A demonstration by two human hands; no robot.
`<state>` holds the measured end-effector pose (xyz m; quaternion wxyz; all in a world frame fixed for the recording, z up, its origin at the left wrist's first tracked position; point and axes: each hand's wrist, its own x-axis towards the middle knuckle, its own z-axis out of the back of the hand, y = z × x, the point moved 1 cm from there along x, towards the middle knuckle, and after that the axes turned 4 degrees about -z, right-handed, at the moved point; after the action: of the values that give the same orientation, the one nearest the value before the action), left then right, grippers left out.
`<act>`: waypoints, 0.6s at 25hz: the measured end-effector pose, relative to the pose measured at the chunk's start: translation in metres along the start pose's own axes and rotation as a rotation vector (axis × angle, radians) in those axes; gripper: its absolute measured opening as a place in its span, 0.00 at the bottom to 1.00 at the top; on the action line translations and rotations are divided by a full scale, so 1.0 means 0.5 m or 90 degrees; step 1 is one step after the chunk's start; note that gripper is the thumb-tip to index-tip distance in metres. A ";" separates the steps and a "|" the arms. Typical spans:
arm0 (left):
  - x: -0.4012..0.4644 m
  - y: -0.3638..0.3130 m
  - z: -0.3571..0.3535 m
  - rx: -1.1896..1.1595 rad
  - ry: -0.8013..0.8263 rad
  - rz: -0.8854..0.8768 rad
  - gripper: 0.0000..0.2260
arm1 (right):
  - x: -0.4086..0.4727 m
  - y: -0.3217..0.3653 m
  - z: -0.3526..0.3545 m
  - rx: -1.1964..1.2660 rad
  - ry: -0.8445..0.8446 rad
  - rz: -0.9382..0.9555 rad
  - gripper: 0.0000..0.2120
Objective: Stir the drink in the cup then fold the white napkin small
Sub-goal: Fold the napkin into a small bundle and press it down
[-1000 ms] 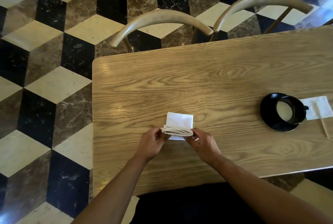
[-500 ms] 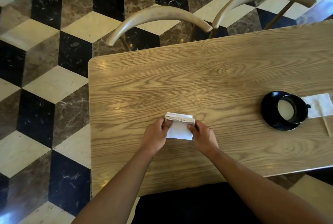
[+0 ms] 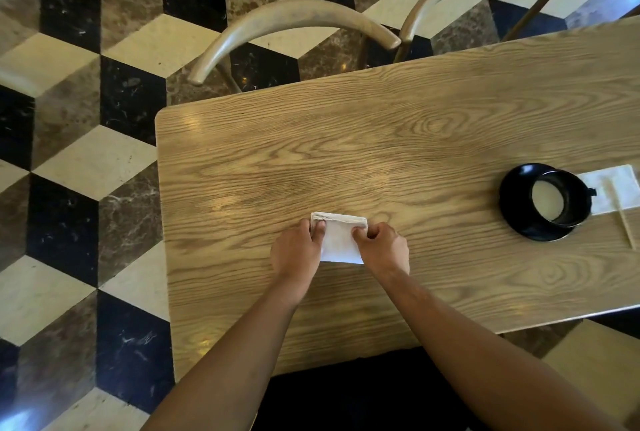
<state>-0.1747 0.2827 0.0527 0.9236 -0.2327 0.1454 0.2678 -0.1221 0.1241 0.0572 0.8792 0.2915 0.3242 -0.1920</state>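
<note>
wooden table [image 3: 398,153] over a checkered marble floor [image 3: 86,119], two curved chair backs [image 3: 294,20] tucked at the far side. white napkin [image 3: 341,240] lies folded small on the near part of the table, left hand [image 3: 296,252] and right hand [image 3: 382,248] each pinching a far corner of it. black cup [image 3: 557,196] with a pale drink sits on its saucer [image 3: 519,219] well off right, stir stick [image 3: 621,219] beside it on another napkin [image 3: 620,188].
</note>
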 end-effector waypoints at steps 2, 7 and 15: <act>0.002 0.001 -0.005 -0.007 0.006 0.038 0.22 | -0.002 0.002 -0.006 0.001 -0.016 -0.017 0.16; 0.022 0.006 -0.010 -0.006 0.051 0.151 0.30 | -0.005 0.009 -0.015 0.005 -0.058 -0.056 0.16; -0.036 0.010 -0.012 -0.042 -0.122 0.041 0.29 | -0.010 -0.050 -0.006 0.107 -0.125 0.275 0.10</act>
<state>-0.1931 0.2756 0.0529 0.9158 -0.2320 0.0551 0.3231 -0.1403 0.1078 0.0489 0.9000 0.4056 0.1504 -0.0535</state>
